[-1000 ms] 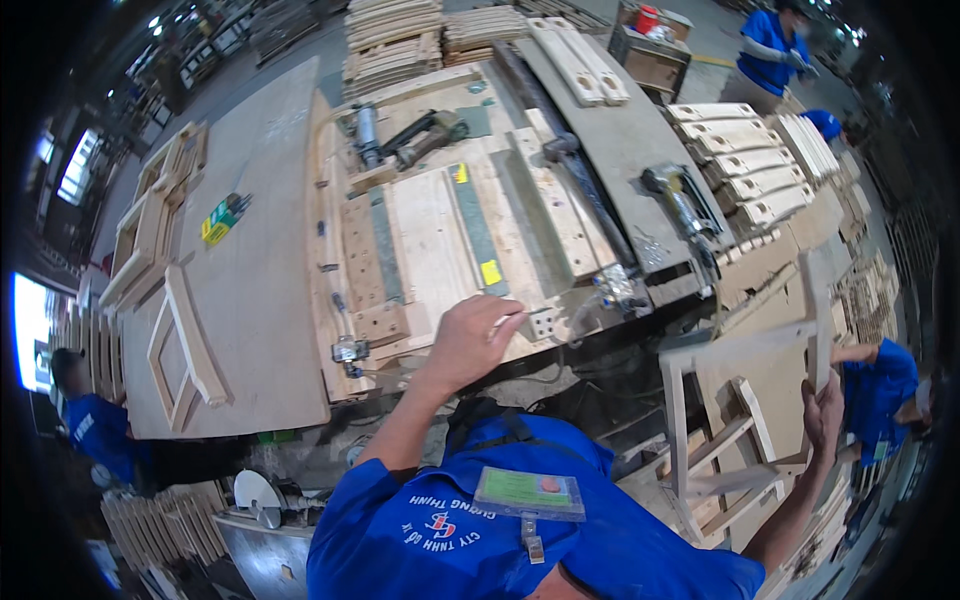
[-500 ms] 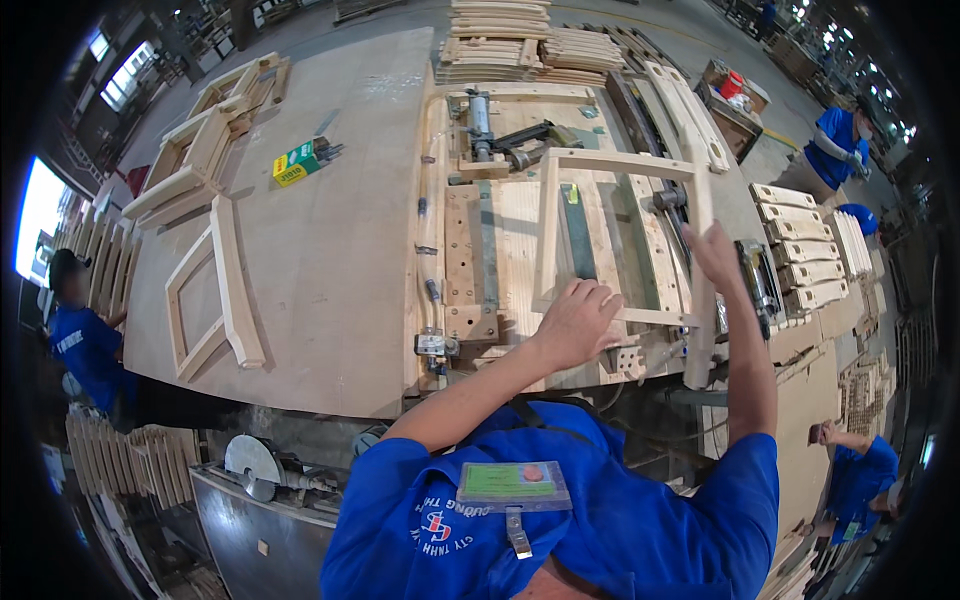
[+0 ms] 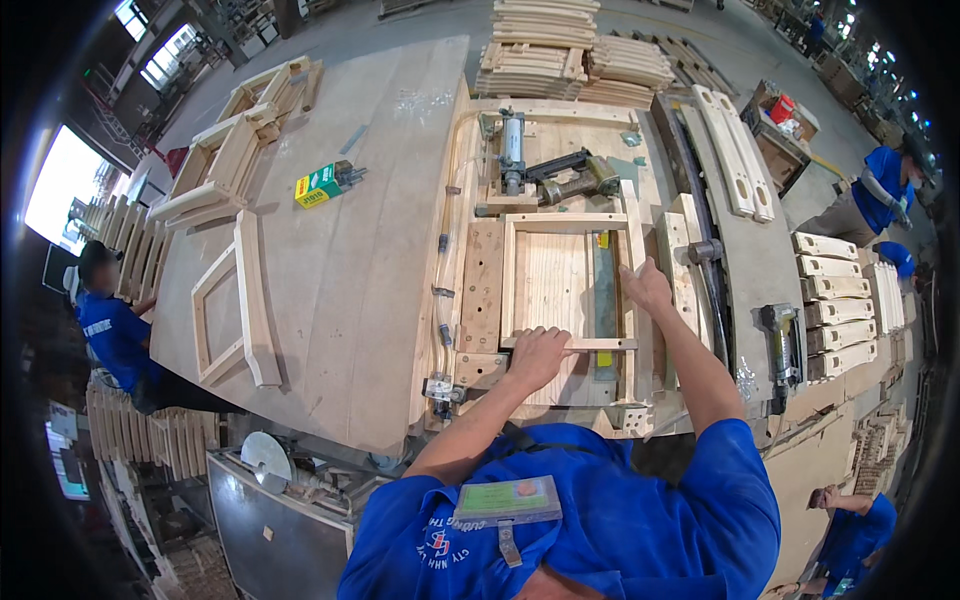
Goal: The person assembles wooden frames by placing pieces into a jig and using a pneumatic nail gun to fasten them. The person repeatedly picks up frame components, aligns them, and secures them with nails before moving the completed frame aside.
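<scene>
A four-sided wooden frame (image 3: pixel 565 219) lies flat in the wooden jig (image 3: pixel 484 280) before me. My left hand (image 3: pixel 540 356) grips its near rail close to the near left corner, fingers curled over the wood. On the right side rail (image 3: pixel 632 240) my right hand (image 3: pixel 647 287) is closed, with the thumb reaching over it. A green strip (image 3: pixel 604 290) shows through the frame's opening. Beyond the frame rest a nail gun (image 3: pixel 580 180) and an air cylinder (image 3: pixel 512 150). Right of my right hand lies a hammer (image 3: pixel 705 250) against the side boards.
An angular wooden frame (image 3: pixel 250 300) and a green-yellow box (image 3: pixel 320 187) lie on the left board. Assembled frames (image 3: pixel 215 165) sit farther back. At right are another air tool (image 3: pixel 782 345), slotted slats (image 3: pixel 740 150) and stacked pieces (image 3: pixel 835 300). A co-worker (image 3: pixel 110 330) stands left.
The wooden frame has come down and left from a raised, tilted position into the jig. Both hands moved with it, still holding it. The hammer is now uncovered.
</scene>
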Action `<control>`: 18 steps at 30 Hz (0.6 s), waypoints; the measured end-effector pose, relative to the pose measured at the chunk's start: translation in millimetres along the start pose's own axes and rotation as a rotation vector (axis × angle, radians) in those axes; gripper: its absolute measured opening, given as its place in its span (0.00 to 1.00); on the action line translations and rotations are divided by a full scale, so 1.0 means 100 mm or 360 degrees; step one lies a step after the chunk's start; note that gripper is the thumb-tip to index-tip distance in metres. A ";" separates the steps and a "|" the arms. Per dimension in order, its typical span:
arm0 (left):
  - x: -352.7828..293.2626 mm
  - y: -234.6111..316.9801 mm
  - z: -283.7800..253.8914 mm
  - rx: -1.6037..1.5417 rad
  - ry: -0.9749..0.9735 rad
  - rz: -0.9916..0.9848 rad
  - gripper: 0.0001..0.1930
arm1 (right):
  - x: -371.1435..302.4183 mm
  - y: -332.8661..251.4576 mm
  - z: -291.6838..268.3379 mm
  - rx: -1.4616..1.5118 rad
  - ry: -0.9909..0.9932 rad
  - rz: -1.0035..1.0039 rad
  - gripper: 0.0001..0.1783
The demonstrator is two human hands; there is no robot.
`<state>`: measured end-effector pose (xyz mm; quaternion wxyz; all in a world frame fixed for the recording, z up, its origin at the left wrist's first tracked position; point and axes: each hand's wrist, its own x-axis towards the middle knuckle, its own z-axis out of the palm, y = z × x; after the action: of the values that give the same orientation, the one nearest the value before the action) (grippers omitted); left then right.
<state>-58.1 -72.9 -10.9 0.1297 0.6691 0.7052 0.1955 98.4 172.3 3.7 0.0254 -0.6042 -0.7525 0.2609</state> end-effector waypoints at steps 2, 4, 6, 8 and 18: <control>-0.02 -0.03 0.01 0.0045 -0.0017 -0.0043 0.12 | 0.00 -0.01 0.11 -0.0046 -0.0008 -0.0032 0.43; -0.02 -0.05 0.04 0.0030 0.0027 -0.0062 0.12 | 0.00 0.02 0.17 -0.0074 0.0006 -0.0097 0.41; -0.04 -0.02 0.07 -0.0030 0.0126 -0.0057 0.13 | -0.04 0.07 0.22 -0.0069 0.0044 -0.0095 0.36; -0.05 0.01 0.08 -0.0073 0.0077 -0.0095 0.14 | -0.09 0.16 0.25 -0.0057 0.0052 -0.0052 0.33; -0.08 0.02 0.01 -0.0097 -0.0017 -0.0153 0.14 | -1.52 0.10 0.43 -0.0262 0.0261 -0.1186 0.22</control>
<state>-55.1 -80.5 -11.3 0.1631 0.6312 0.7295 0.2069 133.1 18.2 4.8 0.1300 -0.3084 -0.9342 0.1234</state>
